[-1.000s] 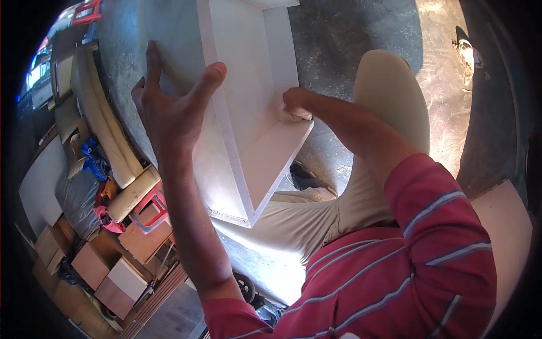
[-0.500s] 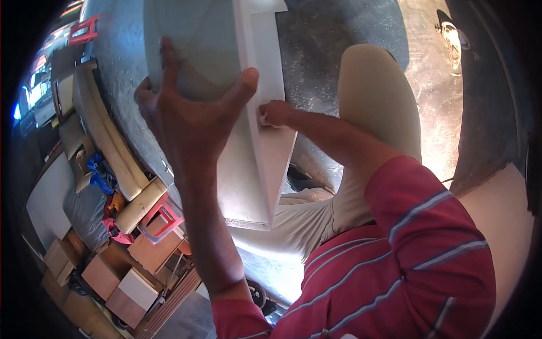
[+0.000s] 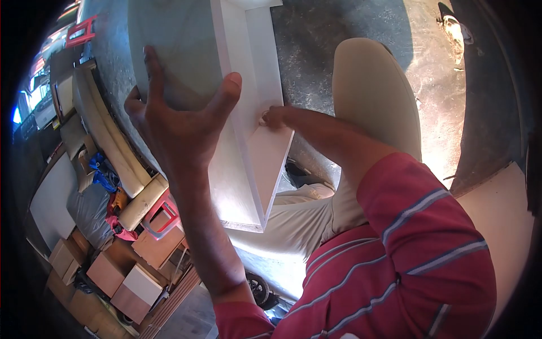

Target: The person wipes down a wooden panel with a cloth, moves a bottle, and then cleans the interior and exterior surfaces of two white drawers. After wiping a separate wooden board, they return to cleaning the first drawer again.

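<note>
1. Left hand (image 3: 178, 116): fingers and thumb spread wide over the outer face of the white box (image 3: 234, 164). It is wrapped round nothing; whether the palm bears on the panel cannot be told.
2. Right hand (image 3: 275, 117): fingers curled tightly round a small pale wad (image 3: 263, 118), material uncertain, at the box's inner corner.
3. Box position: beneath and beyond the left hand, with its hollow side towards the right hand. Its lower end, nearer the body than both hands, lies against the trouser leg (image 3: 293, 212).
4. Risk, judged: firm pressure from the right hand could tip or slide the box, since the left hand has no edge enclosed and the trouser fabric may give.
5. Risk, judged: the right knuckles could scrape the panel rim if the wad slips.
6. Markings: no brand, label or writing legible on the box, on the striped shirt (image 3: 339, 282), or on the red stool (image 3: 151, 220) beyond the left forearm.
</note>
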A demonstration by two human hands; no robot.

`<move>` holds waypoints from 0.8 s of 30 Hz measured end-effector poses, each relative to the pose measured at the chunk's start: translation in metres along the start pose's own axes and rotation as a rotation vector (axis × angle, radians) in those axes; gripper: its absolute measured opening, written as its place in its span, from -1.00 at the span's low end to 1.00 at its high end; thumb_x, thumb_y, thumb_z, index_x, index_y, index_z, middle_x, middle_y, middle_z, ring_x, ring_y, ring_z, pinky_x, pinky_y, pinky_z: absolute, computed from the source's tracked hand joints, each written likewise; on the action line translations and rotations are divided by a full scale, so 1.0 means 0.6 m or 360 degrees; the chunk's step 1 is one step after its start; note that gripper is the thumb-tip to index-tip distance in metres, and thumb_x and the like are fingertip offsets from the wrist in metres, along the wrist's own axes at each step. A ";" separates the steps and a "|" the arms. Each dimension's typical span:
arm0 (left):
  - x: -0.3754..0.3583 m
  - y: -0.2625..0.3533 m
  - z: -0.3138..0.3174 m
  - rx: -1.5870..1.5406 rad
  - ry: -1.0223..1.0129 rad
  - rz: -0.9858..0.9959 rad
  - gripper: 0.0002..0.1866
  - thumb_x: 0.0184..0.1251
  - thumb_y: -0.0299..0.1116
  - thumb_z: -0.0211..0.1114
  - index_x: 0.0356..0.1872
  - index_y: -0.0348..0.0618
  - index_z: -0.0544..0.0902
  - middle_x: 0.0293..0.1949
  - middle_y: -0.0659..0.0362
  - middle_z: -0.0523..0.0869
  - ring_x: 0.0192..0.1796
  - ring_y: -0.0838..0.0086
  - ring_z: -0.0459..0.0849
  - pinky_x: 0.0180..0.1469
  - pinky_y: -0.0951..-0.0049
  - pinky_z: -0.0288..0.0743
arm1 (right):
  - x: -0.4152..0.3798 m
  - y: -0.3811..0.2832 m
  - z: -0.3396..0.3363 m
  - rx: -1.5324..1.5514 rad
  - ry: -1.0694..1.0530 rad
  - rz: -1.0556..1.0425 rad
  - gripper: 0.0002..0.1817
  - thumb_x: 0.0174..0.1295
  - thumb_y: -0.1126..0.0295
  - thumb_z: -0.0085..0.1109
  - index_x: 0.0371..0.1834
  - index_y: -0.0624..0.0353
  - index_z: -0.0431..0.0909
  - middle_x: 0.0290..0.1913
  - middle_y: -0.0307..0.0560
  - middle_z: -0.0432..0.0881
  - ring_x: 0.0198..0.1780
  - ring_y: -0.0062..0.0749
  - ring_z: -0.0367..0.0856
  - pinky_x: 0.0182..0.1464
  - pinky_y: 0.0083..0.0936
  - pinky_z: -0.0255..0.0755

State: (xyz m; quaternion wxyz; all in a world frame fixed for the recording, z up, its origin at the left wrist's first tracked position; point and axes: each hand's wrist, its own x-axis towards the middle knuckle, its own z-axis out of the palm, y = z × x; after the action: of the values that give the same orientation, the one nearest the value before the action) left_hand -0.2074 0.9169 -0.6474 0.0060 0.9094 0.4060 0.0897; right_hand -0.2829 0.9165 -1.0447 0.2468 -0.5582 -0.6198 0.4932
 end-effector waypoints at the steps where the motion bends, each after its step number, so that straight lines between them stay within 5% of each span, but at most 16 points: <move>1: -0.001 -0.001 0.000 0.0005 -0.0003 -0.0001 0.09 -0.35 0.22 0.46 0.30 -0.07 0.26 0.04 -0.23 0.27 0.05 0.07 0.46 0.02 0.21 0.42 | -0.023 -0.018 -0.003 -0.0033 0.0102 0.0135 -0.73 0.05 0.31 0.04 -0.18 -0.03 0.62 -0.21 0.03 0.62 -0.08 -0.08 0.58 -0.11 -0.24 0.46; 3: -0.001 0.000 0.001 -0.0010 0.0004 0.0011 0.09 -0.35 0.23 0.45 0.31 -0.06 0.26 0.02 -0.21 0.28 0.05 0.06 0.45 0.00 0.20 0.42 | -0.051 -0.042 -0.051 -0.0074 0.0207 0.0268 -0.73 0.03 0.31 0.07 -0.18 0.00 0.62 -0.22 0.01 0.64 -0.09 -0.11 0.59 -0.11 -0.26 0.46; 5: 0.004 0.000 0.000 -0.0032 0.0015 0.0009 0.06 -0.38 0.16 0.45 0.29 -0.08 0.28 0.02 -0.27 0.27 0.01 0.01 0.47 -0.04 0.18 0.45 | -0.063 -0.063 -0.106 -0.0486 -0.0314 0.0481 -0.69 0.09 0.26 0.00 -0.10 -0.01 0.58 -0.09 -0.01 0.59 0.00 -0.15 0.54 0.00 -0.27 0.40; 9: 0.010 -0.017 -0.001 -0.0136 -0.0001 -0.0038 0.06 -0.41 0.09 0.46 0.28 -0.09 0.29 0.03 -0.28 0.26 -0.04 0.00 0.49 -0.09 0.19 0.49 | -0.038 -0.026 -0.077 -0.0143 -0.0129 0.0417 -0.67 0.11 0.22 -0.01 -0.08 -0.02 0.57 -0.06 -0.04 0.58 0.03 -0.16 0.53 0.01 -0.28 0.41; 12: 0.017 -0.037 -0.004 -0.0147 -0.0031 -0.0056 0.07 -0.42 0.10 0.47 0.29 -0.06 0.28 0.02 -0.22 0.27 -0.03 0.03 0.50 -0.09 0.20 0.49 | -0.039 -0.041 -0.047 0.0081 0.0003 0.0204 -0.67 -0.07 0.29 0.12 -0.16 -0.06 0.62 -0.07 -0.12 0.61 -0.04 -0.24 0.59 -0.10 -0.29 0.48; 15: 0.026 -0.070 0.000 -0.0289 -0.0040 -0.0045 0.06 -0.40 0.11 0.47 0.29 -0.04 0.28 0.01 -0.18 0.28 -0.03 0.05 0.50 -0.10 0.20 0.49 | -0.049 -0.045 -0.064 -0.0315 0.0045 0.0351 -0.69 -0.03 0.30 0.09 -0.17 -0.07 0.63 -0.08 -0.09 0.61 -0.06 -0.26 0.60 -0.11 -0.31 0.48; 18: 0.034 -0.089 -0.004 -0.0328 -0.0076 -0.0091 0.05 -0.37 0.11 0.46 0.30 -0.04 0.27 0.01 -0.16 0.28 -0.03 0.08 0.50 -0.08 0.20 0.48 | -0.043 -0.069 -0.092 -0.0689 -0.0313 0.0476 -0.68 0.01 0.29 0.09 -0.11 -0.08 0.60 -0.08 -0.11 0.61 -0.03 -0.22 0.58 -0.10 -0.33 0.47; 20: 0.037 -0.098 -0.005 -0.0368 -0.0095 -0.0104 0.06 -0.37 0.11 0.46 0.30 -0.05 0.26 0.00 -0.15 0.29 -0.03 0.09 0.50 -0.08 0.21 0.47 | -0.042 -0.056 -0.082 -0.0424 -0.0126 0.0199 -0.71 0.10 0.25 0.01 -0.13 -0.03 0.60 -0.01 -0.10 0.55 0.06 -0.19 0.51 0.01 -0.22 0.39; 24: 0.042 -0.122 -0.002 -0.0421 -0.0105 -0.0045 0.06 -0.36 0.12 0.46 0.31 -0.09 0.25 -0.01 -0.12 0.29 -0.04 0.11 0.50 -0.07 0.22 0.47 | -0.034 -0.031 -0.023 -0.0412 0.0274 0.0265 -0.78 0.06 0.31 0.05 -0.24 -0.03 0.63 -0.08 -0.12 0.57 -0.02 -0.15 0.55 -0.03 -0.16 0.39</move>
State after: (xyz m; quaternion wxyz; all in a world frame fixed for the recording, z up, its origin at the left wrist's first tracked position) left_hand -0.2451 0.9847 -0.6482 0.1404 0.8973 0.4031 0.1125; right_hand -0.2741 0.9043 -1.0180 0.1834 -0.6749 -0.6063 0.3785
